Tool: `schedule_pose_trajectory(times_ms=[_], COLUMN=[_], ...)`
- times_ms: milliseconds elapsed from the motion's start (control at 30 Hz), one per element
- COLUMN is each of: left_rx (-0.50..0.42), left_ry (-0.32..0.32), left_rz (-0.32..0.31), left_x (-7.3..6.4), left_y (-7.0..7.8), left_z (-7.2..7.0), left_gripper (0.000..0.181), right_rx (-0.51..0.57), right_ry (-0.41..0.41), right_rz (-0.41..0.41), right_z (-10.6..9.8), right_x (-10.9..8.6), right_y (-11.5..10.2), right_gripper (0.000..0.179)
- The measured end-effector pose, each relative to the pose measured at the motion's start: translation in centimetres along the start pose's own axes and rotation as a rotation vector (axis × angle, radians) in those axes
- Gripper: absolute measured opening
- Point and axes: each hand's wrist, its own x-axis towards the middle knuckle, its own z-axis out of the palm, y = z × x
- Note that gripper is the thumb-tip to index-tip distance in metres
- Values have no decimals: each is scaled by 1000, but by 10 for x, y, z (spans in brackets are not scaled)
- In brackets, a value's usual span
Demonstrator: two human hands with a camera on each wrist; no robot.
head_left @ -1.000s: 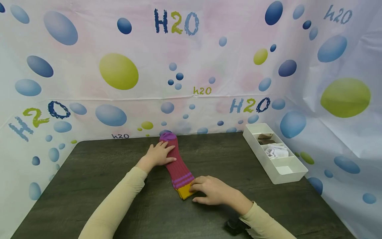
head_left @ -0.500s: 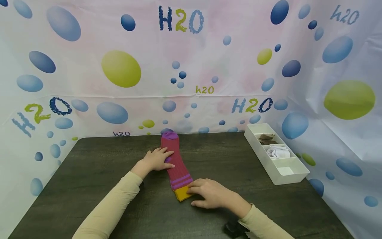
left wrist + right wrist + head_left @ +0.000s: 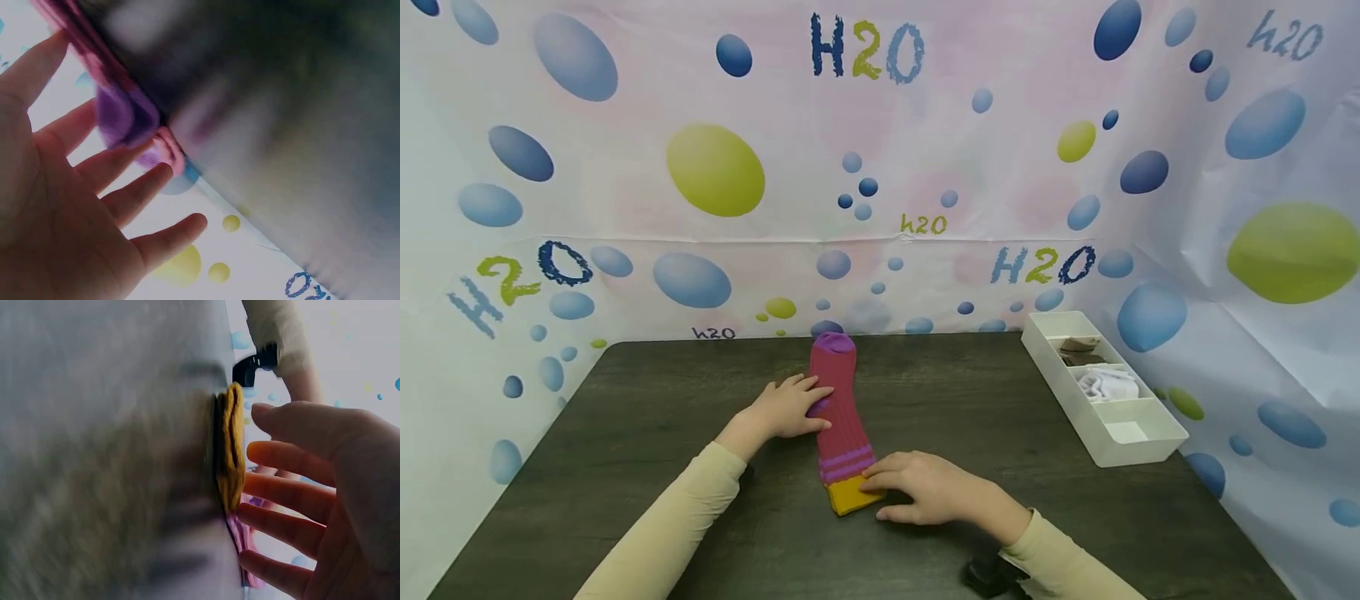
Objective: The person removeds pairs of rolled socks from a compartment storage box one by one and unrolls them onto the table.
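Note:
A pair of dark pink socks (image 3: 844, 417) lies flat on the dark table, toes away from me, with purple toes and stripes and yellow cuffs. My left hand (image 3: 784, 407) rests with spread fingers on the left edge of the socks near the purple heel. In the left wrist view the straight fingers lie along the layered purple heel (image 3: 128, 119). My right hand (image 3: 928, 490) touches the yellow cuff (image 3: 850, 495) with its fingertips, thumb apart. The right wrist view shows the folded cuff layers (image 3: 231, 444) from the side, beside the extended fingers.
At the right back of the table (image 3: 955, 392) stands a white box (image 3: 1067, 398) with three compartments. Brown folded cloth (image 3: 1080, 350) is in the far one, white cloth (image 3: 1107, 384) in the middle one. A bubble-print curtain (image 3: 880, 150) hangs behind the table.
Both hands have shifted slightly toward me along the socks, and the cuff end has swung a little to the left. The left hand has slid from the middle to the left edge.

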Motion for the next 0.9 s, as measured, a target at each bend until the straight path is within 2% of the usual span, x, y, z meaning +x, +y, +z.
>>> schedule_pose_trajectory(times_ms=[133,300,467,567,767,900], left_rx=[0,14,50,83,148,163], left_ry=[16,19,31,50,97,117], left_rz=[9,-1,-21,-20,-1,33], left_x=[-14,-24,-33,-40,-56,-67], left_y=[7,10,11,13,15,19], left_z=[4,8,10,11,12,13], left_gripper=[66,62,62,61,58,58], right_rx=[15,-7,-94,-138,-259,-337], right_ry=[5,1,42,68,122,145], right_rz=[39,60,59,87,157,213], right_z=[-1,-1,-2,-4,-6,-6], right_x=[0,0,0,-2,-5,-4], right_y=[7,10,14,17,25,31], right_gripper=[41,38,35,34,37,40])
